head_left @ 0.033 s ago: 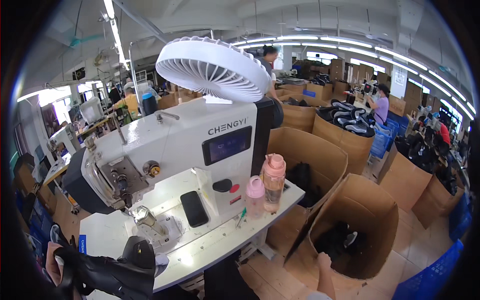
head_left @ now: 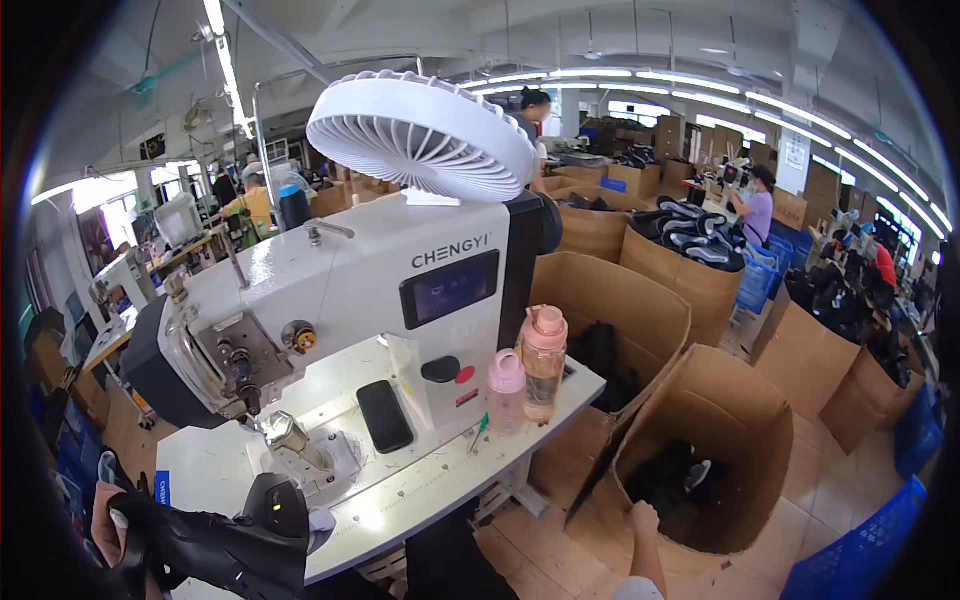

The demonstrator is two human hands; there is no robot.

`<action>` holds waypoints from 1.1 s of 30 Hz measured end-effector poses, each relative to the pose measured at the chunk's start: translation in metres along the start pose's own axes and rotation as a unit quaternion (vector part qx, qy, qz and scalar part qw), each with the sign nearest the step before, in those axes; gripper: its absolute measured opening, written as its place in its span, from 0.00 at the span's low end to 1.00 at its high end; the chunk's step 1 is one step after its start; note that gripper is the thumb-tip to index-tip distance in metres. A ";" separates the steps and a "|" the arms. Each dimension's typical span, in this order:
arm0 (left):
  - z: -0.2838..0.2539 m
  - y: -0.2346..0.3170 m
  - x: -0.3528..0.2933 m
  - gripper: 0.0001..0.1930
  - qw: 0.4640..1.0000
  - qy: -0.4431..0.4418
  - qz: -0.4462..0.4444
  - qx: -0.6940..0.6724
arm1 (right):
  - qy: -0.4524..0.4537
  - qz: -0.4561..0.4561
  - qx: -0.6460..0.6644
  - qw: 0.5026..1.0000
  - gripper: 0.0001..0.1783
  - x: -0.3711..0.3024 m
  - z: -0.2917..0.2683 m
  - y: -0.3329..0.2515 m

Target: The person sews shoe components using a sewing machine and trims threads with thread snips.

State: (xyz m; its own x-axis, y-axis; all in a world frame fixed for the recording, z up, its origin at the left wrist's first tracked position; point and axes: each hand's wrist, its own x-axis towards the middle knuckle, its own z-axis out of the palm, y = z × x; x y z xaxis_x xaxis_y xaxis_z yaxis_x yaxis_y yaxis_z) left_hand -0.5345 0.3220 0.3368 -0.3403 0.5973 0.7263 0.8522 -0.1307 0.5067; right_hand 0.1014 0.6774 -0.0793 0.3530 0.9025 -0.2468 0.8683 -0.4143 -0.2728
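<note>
My right hand is at the near rim of an open cardboard box, its fingers curled. Whatever it may grip is hidden. Dark pieces, one with a pale grey part, lie low inside that box. My left hand does not show. At the lower left, a bundle of black shoe uppers rests over the table edge, with a pinkish piece at its left end. Behind it stands a white sewing machine on a pale table.
A phone, a pink bottle and a taller peach bottle stand or lie by the machine. On top sits a white fan. More cardboard boxes and a blue crate flank the right side. Other people work farther back.
The whole view has shifted slightly. My right hand stays by the box rim, with a little more of its forearm and sleeve showing. The bundle has not visibly moved.
</note>
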 end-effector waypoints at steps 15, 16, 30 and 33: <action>0.037 0.008 0.019 0.16 0.995 -0.020 -0.041 -0.087 | 0.065 0.032 -0.022 0.997 0.13 -0.033 0.022 -0.030; 0.036 0.010 0.019 0.16 0.995 -0.020 -0.041 -0.090 | 0.065 0.033 -0.022 0.997 0.14 -0.040 0.023 -0.034; 0.117 0.054 0.023 0.16 0.920 -0.305 -0.009 -0.245 | -0.301 -0.625 0.464 0.551 0.23 -0.265 -0.196 -0.335; 0.135 0.040 0.021 0.12 0.900 -0.326 -0.034 -0.287 | -0.421 -0.703 0.283 0.499 0.16 -0.297 -0.185 -0.374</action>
State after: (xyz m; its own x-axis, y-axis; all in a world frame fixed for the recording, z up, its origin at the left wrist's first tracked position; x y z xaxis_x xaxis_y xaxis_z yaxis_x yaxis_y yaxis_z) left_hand -0.4536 0.4359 0.3094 0.0816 0.9325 0.3519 0.4295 -0.3515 0.8318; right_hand -0.2636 0.5857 0.2680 -0.9445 0.0769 0.3194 -0.2692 0.3759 -0.8867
